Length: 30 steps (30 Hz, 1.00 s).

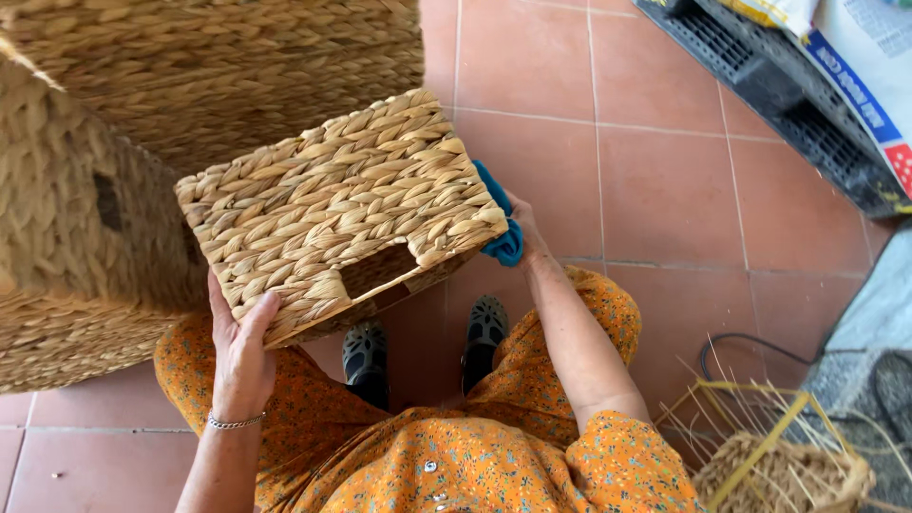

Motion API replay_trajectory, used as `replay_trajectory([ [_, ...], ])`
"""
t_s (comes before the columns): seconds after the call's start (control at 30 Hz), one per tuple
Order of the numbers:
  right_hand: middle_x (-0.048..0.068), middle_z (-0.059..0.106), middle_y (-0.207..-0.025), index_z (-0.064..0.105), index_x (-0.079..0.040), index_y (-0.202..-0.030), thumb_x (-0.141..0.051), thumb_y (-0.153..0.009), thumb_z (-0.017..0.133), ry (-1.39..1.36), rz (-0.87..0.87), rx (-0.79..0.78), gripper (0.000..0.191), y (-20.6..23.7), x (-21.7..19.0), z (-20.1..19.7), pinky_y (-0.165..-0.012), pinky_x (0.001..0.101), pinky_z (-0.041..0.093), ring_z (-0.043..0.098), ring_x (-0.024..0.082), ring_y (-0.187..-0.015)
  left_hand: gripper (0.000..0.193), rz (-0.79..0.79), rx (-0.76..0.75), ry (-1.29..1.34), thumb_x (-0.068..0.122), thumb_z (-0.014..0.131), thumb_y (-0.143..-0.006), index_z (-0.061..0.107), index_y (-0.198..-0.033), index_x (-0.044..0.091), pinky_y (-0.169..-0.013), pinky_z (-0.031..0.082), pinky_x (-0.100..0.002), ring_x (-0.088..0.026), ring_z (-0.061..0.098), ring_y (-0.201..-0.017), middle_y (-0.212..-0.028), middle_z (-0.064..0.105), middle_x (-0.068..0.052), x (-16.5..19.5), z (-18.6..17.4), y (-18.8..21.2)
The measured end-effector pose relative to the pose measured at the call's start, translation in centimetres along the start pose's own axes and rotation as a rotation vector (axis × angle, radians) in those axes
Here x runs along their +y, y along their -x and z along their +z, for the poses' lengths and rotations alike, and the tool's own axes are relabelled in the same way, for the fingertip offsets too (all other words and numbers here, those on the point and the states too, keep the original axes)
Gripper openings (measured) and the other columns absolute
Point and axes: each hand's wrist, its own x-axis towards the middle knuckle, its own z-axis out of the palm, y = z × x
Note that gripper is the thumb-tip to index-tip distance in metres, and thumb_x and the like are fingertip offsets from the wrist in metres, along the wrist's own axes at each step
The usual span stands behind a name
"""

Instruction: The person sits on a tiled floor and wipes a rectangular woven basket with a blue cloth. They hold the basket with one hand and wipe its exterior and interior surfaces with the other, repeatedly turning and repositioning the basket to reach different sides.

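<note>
Two hands hold one woven basket [337, 204] above the floor [655, 180], in front of the person's knees. The left hand [242, 351] is closed on the near left corner of the basket, with the thumb on the woven side and the fingers under the edge. A thin bracelet [235, 421] sits on this wrist. The right hand [521, 228] is on the far right edge of the basket and grips a blue cloth [502, 233], which is pressed against the basket wall; most of this hand is hidden behind the basket corner. The basket is tilted, and a cut handle hole [378, 269] shows on the side between the two hands.

To the left of the left hand, bigger woven baskets [85, 218] stand very near, almost touching the held one. Below the hands are two dark shoes [427, 347] on the tiles. To the right of the right hand the tiled floor is open, until a black plastic pallet [788, 104] well apart at the far edge. Near the right elbow lies an unfinished basket on a wire frame [779, 456].
</note>
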Motion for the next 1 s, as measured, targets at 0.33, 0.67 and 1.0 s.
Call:
replay_trajectory([
  [0.33,0.016,0.074,-0.117,0.065,0.009,-0.132,-0.011,-0.095,0.077,0.195,-0.388,0.2,0.043,7.5,-9.9,-4.6,-0.083,0.0358,0.062,0.074,0.02,-0.096,0.084,-0.137,-0.203,0.21,0.005,0.058,-0.093,0.014,-0.162,0.023,-0.103,0.051,-0.042,-0.025,0.055,-0.129,-0.15,0.047,-0.013,-6.4,3.3,-2.0],
  [0.67,0.013,0.078,-0.107,0.069,-0.001,-0.123,-0.027,-0.094,0.078,0.892,-0.488,0.348,0.04,7.8,-9.4,0.7,-0.091,0.0366,0.06,0.074,0.02,-0.097,0.081,-0.38,-0.065,-0.154,0.015,0.063,-0.082,0.038,-0.159,0.006,-0.109,0.045,-0.042,-0.026,0.056,-0.128,-0.139,0.059,-0.011,-13.1,-3.0,-9.0],
  [1.0,0.014,0.069,-0.102,0.066,-0.008,-0.125,-0.026,-0.092,0.081,1.192,-0.679,0.145,0.041,5.8,-2.6,11.0,-0.081,0.0422,0.059,0.07,0.031,-0.094,0.074,-0.334,-0.035,-0.356,0.049,0.042,-0.101,0.029,-0.162,0.008,-0.12,0.029,-0.04,-0.025,0.031,-0.152,-0.166,0.033,-0.011,-6.6,-3.3,-10.3],
])
